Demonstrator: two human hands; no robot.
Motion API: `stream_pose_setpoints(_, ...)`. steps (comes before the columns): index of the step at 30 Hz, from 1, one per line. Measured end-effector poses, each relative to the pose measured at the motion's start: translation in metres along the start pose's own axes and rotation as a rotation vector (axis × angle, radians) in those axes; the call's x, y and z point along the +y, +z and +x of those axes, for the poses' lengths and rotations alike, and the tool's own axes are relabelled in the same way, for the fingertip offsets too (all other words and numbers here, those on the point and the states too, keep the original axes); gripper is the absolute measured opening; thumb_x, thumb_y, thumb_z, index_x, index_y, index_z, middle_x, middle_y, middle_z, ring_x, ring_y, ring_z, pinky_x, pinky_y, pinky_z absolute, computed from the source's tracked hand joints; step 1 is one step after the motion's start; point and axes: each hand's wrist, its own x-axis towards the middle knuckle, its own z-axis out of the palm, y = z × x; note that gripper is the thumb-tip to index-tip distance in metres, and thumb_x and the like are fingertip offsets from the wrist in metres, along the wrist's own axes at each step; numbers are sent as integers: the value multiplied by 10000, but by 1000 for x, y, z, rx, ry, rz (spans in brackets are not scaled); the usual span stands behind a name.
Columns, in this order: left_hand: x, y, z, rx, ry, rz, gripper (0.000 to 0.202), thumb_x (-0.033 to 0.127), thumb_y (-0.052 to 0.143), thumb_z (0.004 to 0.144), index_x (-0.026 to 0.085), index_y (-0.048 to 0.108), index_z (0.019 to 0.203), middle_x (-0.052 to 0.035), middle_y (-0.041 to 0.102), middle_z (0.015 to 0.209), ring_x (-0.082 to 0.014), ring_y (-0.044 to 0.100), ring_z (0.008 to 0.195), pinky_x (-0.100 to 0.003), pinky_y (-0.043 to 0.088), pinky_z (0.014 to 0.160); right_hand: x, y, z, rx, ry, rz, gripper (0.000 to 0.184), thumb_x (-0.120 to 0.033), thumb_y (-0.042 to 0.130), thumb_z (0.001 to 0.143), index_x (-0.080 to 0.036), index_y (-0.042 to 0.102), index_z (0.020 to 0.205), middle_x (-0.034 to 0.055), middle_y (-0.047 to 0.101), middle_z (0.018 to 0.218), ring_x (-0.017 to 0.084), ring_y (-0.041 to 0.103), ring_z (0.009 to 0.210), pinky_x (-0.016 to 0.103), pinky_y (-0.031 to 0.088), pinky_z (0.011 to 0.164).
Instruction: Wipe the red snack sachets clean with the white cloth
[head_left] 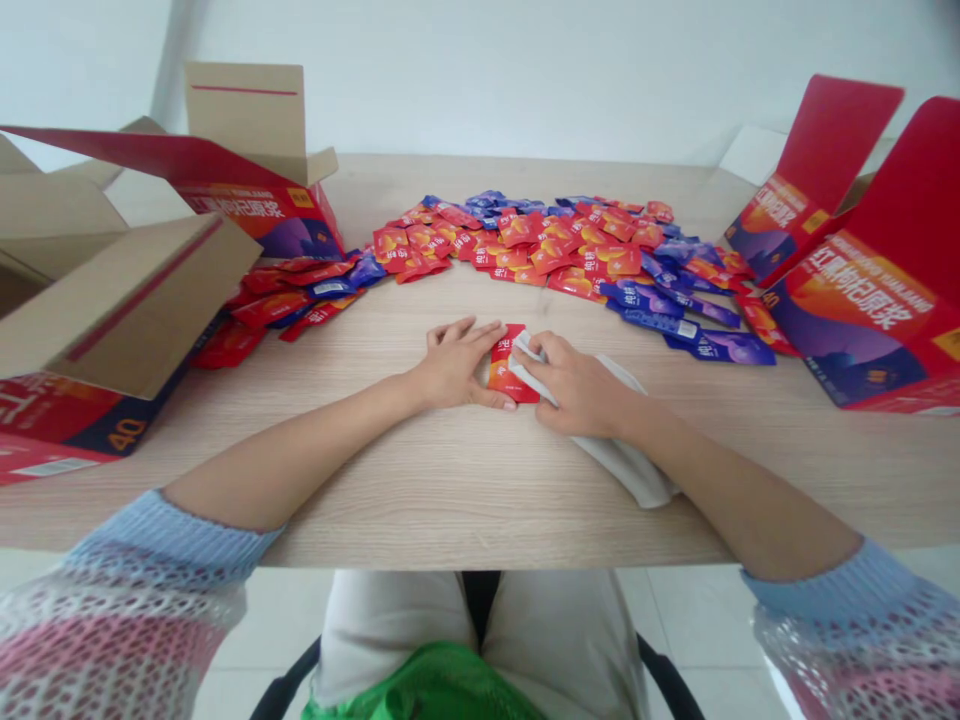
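A red sachet (504, 372) with white lettering lies flat on the table in front of me. My left hand (459, 366) rests at its left side, fingers spread, with the thumb and a fingertip touching its edges. Bunched in my right hand (576, 384) is a pale grey cloth (637, 478), pressed onto the right part of the sachet. The loose end of the cloth trails over the table under my right wrist. Part of the sachet is hidden by the cloth and my fingers.
A broad heap of red and blue sachets (555, 243) curves across the table (420, 490) beyond my hands. Open cartons stand at both sides, among them a left front carton (75, 400), a left back carton (300, 225) and a right carton (870, 310). A wall rises behind.
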Motion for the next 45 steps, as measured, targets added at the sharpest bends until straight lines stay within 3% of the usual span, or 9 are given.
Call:
stream_pose_setpoints(6,-4,2,3,1,10,-2,1121,780,620,633,294,175,1539,-66,230,1587,-403,143,1419,-522,105,1073,-26,-8,-6,-97,-75,32,614,-252,543,751,-155,512,1357,164,440,1258,258,564,908,422,495,794)
stream_pose_setpoints(13,-4,3,3,-3,0,-3,1155,843,574,615,272,184,1540,-77,237,1584,-404,123,1424,-516,96,1084,2,-7,-2,-37,13,106,477,-332,526,847,-296,578,1320,95,458,1307,185,610,819,364,478,787)
stream_pose_setpoints(21,-2,1,4,-3,-5,5,1150,855,547,622,272,175,1541,-81,227,1587,-406,143,1418,-525,93,1085,26,-7,1,68,144,17,570,-382,519,861,-243,474,1412,55,558,1360,273,589,1124,389,468,875)
stream_pose_setpoints(26,-2,2,4,18,-1,-16,1164,870,546,605,235,230,1528,-108,271,1569,-406,161,1414,-531,98,1085,21,-8,-3,73,57,28,309,-322,508,864,-219,727,1055,21,642,1267,240,612,1089,374,451,914)
stream_pose_setpoints(29,-2,3,5,21,4,-19,1177,876,543,598,219,238,1526,-114,277,1565,-407,160,1413,-539,102,1085,19,-12,-5,77,12,48,207,-262,565,798,-226,757,868,7,648,1249,238,616,1045,376,456,898)
stream_pose_setpoints(34,-2,1,7,-3,-2,-12,1139,826,563,628,229,217,1534,-106,273,1568,-421,156,1409,-567,121,1074,7,-17,-6,76,-99,115,175,-221,601,746,-245,763,808,4,651,1216,236,597,1023,393,458,888)
stream_pose_setpoints(37,-7,-5,9,-56,24,9,1093,778,580,651,279,188,1540,-75,237,1583,-438,150,1404,-600,113,1064,-1,-14,-4,89,-151,139,200,-217,597,756,-263,770,845,4,635,1225,234,578,1047,396,454,903)
stream_pose_setpoints(40,-20,-15,12,-164,116,11,1088,752,615,640,361,135,1535,-25,166,1603,-431,124,1415,-616,77,1073,-4,-6,0,109,-150,124,292,-247,600,777,-295,752,1022,18,583,1293,246,541,1100,417,447,930)
stream_pose_setpoints(45,-38,-24,13,-279,174,-18,1084,733,644,635,404,117,1524,-1,32,1617,-386,-3,1452,-601,16,1099,12,4,8,126,-38,49,399,-330,552,847,-307,656,1231,57,460,1394,281,475,1162,466,439,956)
